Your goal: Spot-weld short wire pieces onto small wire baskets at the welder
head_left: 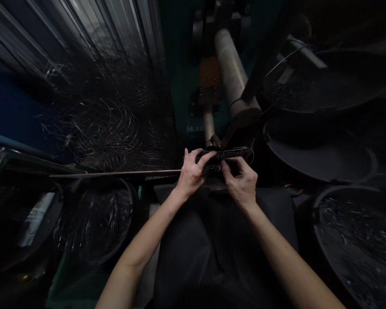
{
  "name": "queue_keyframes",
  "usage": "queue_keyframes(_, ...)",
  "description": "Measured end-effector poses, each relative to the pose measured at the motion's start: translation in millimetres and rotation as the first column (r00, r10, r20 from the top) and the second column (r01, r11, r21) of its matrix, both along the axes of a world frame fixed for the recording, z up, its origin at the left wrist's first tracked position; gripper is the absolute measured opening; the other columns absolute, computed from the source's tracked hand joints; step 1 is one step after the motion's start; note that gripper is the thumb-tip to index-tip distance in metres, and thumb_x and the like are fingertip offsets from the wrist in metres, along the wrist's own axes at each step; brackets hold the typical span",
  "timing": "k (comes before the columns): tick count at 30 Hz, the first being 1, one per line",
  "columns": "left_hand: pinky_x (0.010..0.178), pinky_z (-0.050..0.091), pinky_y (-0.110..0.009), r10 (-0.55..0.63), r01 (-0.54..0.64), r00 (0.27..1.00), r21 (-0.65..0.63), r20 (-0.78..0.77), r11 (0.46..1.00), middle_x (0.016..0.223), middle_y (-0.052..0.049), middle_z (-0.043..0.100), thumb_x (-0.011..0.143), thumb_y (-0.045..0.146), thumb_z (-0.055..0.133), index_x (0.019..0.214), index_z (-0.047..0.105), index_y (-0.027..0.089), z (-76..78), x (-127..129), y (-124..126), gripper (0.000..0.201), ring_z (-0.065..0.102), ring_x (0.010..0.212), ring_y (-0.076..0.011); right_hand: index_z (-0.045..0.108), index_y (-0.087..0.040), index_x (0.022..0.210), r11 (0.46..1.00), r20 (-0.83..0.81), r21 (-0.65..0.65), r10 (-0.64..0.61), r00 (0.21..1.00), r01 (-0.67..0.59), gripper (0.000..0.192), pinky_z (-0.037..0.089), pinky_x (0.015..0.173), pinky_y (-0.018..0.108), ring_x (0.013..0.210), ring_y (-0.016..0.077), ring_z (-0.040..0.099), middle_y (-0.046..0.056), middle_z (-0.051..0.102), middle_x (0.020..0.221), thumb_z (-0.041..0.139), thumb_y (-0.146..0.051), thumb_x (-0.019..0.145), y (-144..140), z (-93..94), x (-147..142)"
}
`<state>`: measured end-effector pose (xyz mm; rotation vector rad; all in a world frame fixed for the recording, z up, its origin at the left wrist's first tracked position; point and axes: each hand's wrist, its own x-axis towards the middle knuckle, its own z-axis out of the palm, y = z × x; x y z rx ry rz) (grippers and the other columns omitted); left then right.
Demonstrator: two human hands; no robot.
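Both my hands meet at the centre of the view on a small oblong wire frame (236,152) made of thin metal loops. My left hand (190,172) grips its left end with fingers curled over the top. My right hand (241,180) pinches its lower edge from below. The frame sits just in front of a machine's grey cylinder (232,71) and a thinner rod (209,124). A dark cloth covers my lap (193,240) beneath the hands.
A big tangle of loose wire rings (106,124) fills the left. A basin of wire loops (96,223) stands at lower left. Dark round basins (321,154) stack at right, one (357,240) holding shiny wire. A thin strip (116,174) runs across at left.
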<state>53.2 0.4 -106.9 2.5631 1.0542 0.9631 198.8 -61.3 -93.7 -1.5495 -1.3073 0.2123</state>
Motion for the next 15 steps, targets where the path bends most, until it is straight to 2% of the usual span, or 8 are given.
queue_keyframes(5,0.117,0.026,-0.057,0.003,-0.003,1.000,-0.022,-0.008,1.000,0.125,-0.008,0.049,0.080,0.008,0.059,0.134,0.044,0.026,2.6,3,8,0.059,0.051,0.122,-0.0226,0.060,-0.018,0.085,0.999,0.002,0.045,0.001,1.000,-0.001,0.019,0.050,0.068,0.026,0.069,0.0138,0.061,0.003,0.065,0.078,0.055,-0.036,0.089,8,0.8,1)
queue_keyframes(8,0.117,0.025,-0.057,0.005,-0.006,1.000,-0.028,-0.021,1.000,0.126,-0.008,0.048,0.079,0.006,0.058,0.135,0.043,0.027,1.8,4,12,0.062,0.050,0.124,-0.0227,0.060,-0.019,0.085,1.000,-0.003,0.029,-0.008,1.000,0.008,0.020,0.050,0.067,0.027,0.067,0.0135,0.060,0.003,0.065,0.079,0.054,-0.037,0.088,11,-1.2,2)
queue_keyframes(12,0.117,0.025,-0.057,-0.010,0.010,0.999,0.007,-0.051,1.000,0.130,-0.008,0.046,0.078,0.008,0.059,0.138,0.041,0.028,-7.6,1,18,0.066,0.047,0.128,-0.0238,0.060,-0.018,0.087,1.000,-0.012,0.010,-0.014,1.000,0.014,0.021,0.047,0.065,0.026,0.066,0.0128,0.058,0.002,0.064,0.079,0.054,-0.038,0.089,12,-10.2,4)
queue_keyframes(15,0.118,0.020,-0.059,-0.035,0.039,0.997,0.046,-0.070,0.998,0.133,-0.008,0.046,0.081,0.012,0.060,0.137,0.042,0.029,-16.8,-5,25,0.061,0.047,0.129,-0.0243,0.060,-0.019,0.089,0.999,-0.052,-0.024,-0.043,0.998,0.042,0.022,0.048,0.065,0.027,0.067,0.0135,0.058,0.003,0.063,0.079,0.053,-0.039,0.089,15,-15.9,-3)
